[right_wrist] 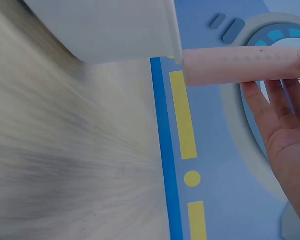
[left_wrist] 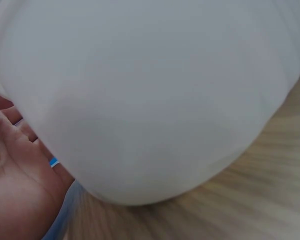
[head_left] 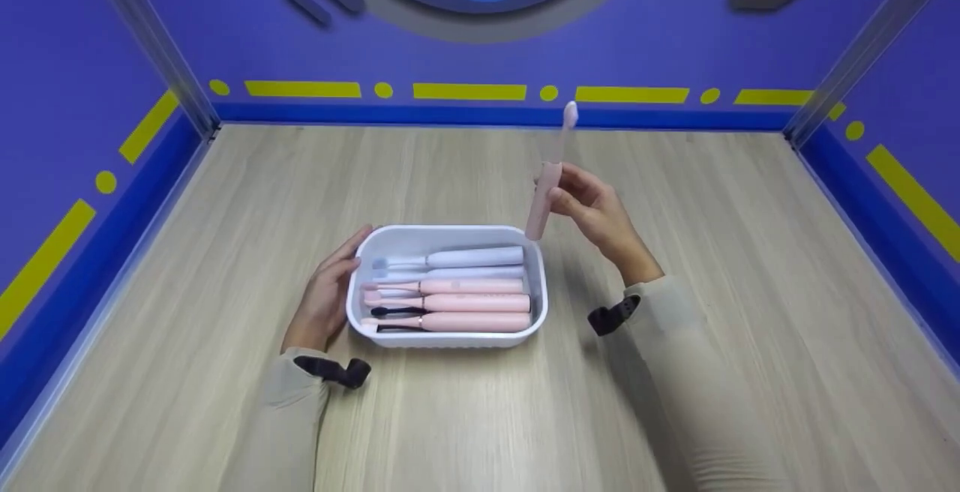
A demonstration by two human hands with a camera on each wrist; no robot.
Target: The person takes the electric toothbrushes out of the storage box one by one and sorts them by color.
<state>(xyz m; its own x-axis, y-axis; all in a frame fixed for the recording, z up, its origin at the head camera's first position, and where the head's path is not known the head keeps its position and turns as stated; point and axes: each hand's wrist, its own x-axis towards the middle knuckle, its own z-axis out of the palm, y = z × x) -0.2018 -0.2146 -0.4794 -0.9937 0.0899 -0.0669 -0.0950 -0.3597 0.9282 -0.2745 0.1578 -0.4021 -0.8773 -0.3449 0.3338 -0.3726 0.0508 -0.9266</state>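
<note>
A pink electric toothbrush is pinched between the thumb and fingers of my right hand, its white bristles up and its handle's base near the right back corner of a white plastic bin. My left hand lies along the bin's left end, fingers extended against its wall. Three pink toothbrushes lie side by side in the front of the bin. Behind them are white toothbrushes. A black brush head shows between the pink ones, its handle hidden. The right wrist view shows the held pink handle close up.
The bin stands on a light wood-grain table. A blue wall with yellow dashes rises along the back, and similar panels flank both sides. Metal posts stand at the back corners. Each wrist carries a black camera mount.
</note>
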